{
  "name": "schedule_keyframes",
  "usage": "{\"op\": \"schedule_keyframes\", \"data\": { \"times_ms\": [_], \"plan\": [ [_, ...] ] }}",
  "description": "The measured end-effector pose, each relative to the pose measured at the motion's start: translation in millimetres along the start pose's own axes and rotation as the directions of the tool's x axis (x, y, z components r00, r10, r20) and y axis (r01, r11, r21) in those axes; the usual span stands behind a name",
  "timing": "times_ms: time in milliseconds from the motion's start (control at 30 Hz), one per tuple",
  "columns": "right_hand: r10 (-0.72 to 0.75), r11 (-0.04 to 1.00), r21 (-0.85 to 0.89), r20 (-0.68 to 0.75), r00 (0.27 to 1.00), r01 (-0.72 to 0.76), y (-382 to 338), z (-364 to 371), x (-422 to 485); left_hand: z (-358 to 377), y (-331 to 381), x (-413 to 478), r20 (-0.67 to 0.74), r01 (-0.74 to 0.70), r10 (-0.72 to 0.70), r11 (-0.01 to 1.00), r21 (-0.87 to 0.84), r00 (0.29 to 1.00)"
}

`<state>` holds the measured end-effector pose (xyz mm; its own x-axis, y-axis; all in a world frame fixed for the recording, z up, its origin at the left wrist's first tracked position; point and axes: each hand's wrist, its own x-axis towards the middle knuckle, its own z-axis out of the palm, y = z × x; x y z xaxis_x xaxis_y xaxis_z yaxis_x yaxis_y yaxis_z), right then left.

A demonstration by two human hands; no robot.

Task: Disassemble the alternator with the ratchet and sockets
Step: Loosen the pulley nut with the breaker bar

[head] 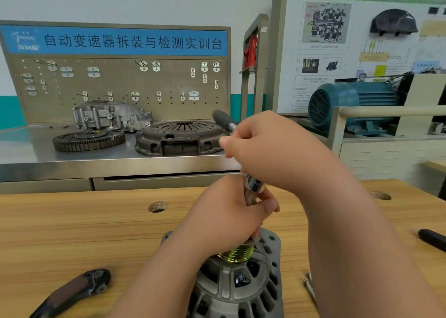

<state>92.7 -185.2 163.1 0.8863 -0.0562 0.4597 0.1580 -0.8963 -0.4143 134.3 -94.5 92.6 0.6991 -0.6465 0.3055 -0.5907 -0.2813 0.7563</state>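
Wooden worktop (pixel 72 233) with two round holes (pixel 158 206) is seen before a steel bench (pixel 72 163), on which one gearbox housing (pixel 111 116), one flywheel (pixel 88 140) and one clutch cover (pixel 181 136) are laid. One alternator (pixel 241 281) is stood at the worktop's near edge, pulley (pixel 237 252) upward. One ratchet (pixel 223 119) is gripped at its handle by the right hand (pixel 270 148); one chrome socket (pixel 254 185) above the pulley is clasped by the curled left hand (pixel 224 218). One dark bracket (pixel 77 291) is laid towards the near left corner
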Motion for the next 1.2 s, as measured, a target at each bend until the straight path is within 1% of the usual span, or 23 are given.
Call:
{"op": "schedule_keyframes", "data": {
  "times_ms": [67,100,167,267,300,333,433,467,500,567,600,633,667,733,800,833,867,933,1000,1033,1067,1133,1200],
  "plan": [
    [-0.113,0.978,0.182,0.058,0.992,0.101,7,-4,-2,-1,-1,1,0.014,-0.004,0.004,1.0,-0.005,1.0],
    [-0.176,0.947,0.285,0.083,0.981,0.146,10,-6,-2,-2,-2,1,0.017,-0.008,0.008,1.0,0.0,1.0],
    [-0.321,0.868,0.436,0.131,0.938,0.236,20,-8,0,-3,-3,1,0.032,-0.017,0.017,1.0,0.002,0.999],
    [-0.455,0.772,0.572,0.193,0.869,0.277,25,-10,3,-5,-2,0,0.08,-0.023,0.027,0.999,-0.041,0.996],
    [-0.475,0.755,0.596,0.208,0.855,0.274,25,-10,5,-5,-2,0,0.087,-0.029,0.032,0.999,-0.044,0.996],
    [-0.47,0.75,0.609,0.217,0.856,0.257,25,-11,5,-4,-2,0,0.078,-0.036,0.038,0.999,-0.032,0.996],
    [-0.41,0.744,0.636,0.192,0.892,0.205,24,-11,2,0,-2,1,0.004,-0.034,0.034,0.999,0.029,0.999],
    [-0.358,0.761,0.623,0.168,0.919,0.183,23,-9,1,1,-1,1,-0.017,-0.024,0.025,0.999,0.038,1.0],
    [-0.29,0.799,0.579,0.134,0.948,0.163,22,-6,0,2,-1,0,-0.03,-0.015,0.016,0.999,0.043,0.999],
    [-0.15,0.919,0.375,0.043,0.988,0.123,16,1,-1,3,1,-1,-0.056,-0.007,0.01,0.998,0.06,0.998],
    [-0.1,0.965,0.243,-0.009,0.995,0.099,12,5,-1,3,2,-2,-0.075,-0.006,0.012,0.996,0.084,0.997],
    [-0.068,0.987,0.143,-0.049,0.996,0.075,8,7,0,3,4,-3,-0.089,-0.007,0.017,0.994,0.11,0.996],
    [-0.045,0.995,0.085,-0.074,0.996,0.051,6,8,1,3,6,-4,-0.093,-0.009,0.021,0.992,0.124,0.995],
    [-0.015,0.999,0.038,-0.104,0.995,0.019,5,9,3,2,10,-5,-0.07,-0.004,0.013,0.993,0.12,0.997],
    [-0.034,0.999,0.009,-0.102,0.994,0.035,8,9,5,2,8,-5,-0.046,-0.007,0.012,0.995,0.099,0.999],
    [-0.06,0.998,0.02,-0.076,0.995,0.061,8,8,4,1,5,-4,-0.039,-0.007,0.011,0.996,0.085,0.999],
    [-0.102,0.992,0.074,-0.033,0.994,0.105,10,7,3,0,3,-2,-0.03,-0.004,0.006,0.998,0.07,1.0],
    [-0.218,0.939,0.282,0.046,0.975,0.197,14,0,-1,-2,0,-1,0.016,-0.009,0.009,1.0,0.01,1.0],
    [-0.356,0.833,0.487,0.106,0.928,0.264,21,-5,0,-5,1,-2,0.065,-0.018,0.021,0.998,-0.056,0.998],
    [-0.415,0.772,0.574,0.128,0.901,0.274,25,-7,1,-6,1,-2,0.082,-0.022,0.028,0.997,-0.069,0.996],
    [-0.464,0.723,0.633,0.148,0.873,0.276,27,-7,3,-6,1,-2,0.093,-0.032,0.038,0.997,-0.069,0.995],
    [-0.516,0.665,0.7,0.179,0.838,0.26,30,-6,7,-5,0,-1,0.082,-0.054,0.058,0.998,-0.042,0.995],
    [-0.509,0.651,0.723,0.19,0.84,0.231,30,-6,8,-4,-1,0,0.052,-0.062,0.063,0.998,-0.015,0.997]
  ]
}}
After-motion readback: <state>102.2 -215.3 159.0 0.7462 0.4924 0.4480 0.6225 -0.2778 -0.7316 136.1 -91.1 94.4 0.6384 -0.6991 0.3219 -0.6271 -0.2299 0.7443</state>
